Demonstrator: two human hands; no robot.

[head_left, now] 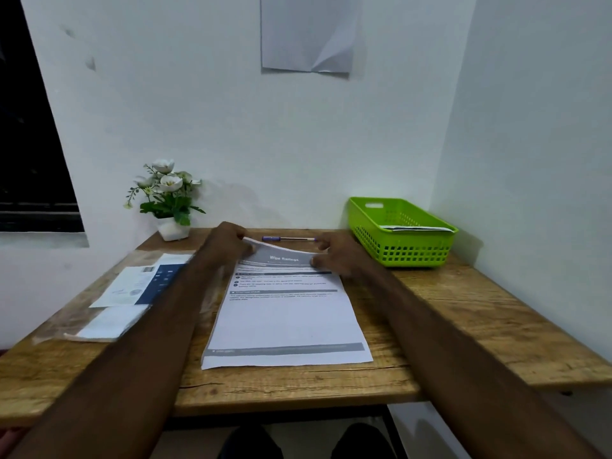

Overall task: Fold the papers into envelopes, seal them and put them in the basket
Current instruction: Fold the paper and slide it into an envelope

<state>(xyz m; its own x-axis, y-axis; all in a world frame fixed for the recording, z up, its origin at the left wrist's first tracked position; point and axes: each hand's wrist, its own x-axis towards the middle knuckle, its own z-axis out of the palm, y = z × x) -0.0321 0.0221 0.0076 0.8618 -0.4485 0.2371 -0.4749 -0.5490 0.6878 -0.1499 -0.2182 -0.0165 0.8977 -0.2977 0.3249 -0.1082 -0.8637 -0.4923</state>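
Observation:
A stack of printed white papers lies in the middle of the wooden table, its heading at the far end. My left hand pinches the far left corner of the top sheet, and my right hand pinches the far right corner. Between them the far edge of that sheet is lifted and bowed off the stack. The green plastic basket stands at the back right of the table and holds some folded white paper.
A pen lies just beyond the papers. A white pot of artificial flowers stands at the back left. A clear plastic sleeve with printed envelopes lies on the left. Walls close the back and right sides.

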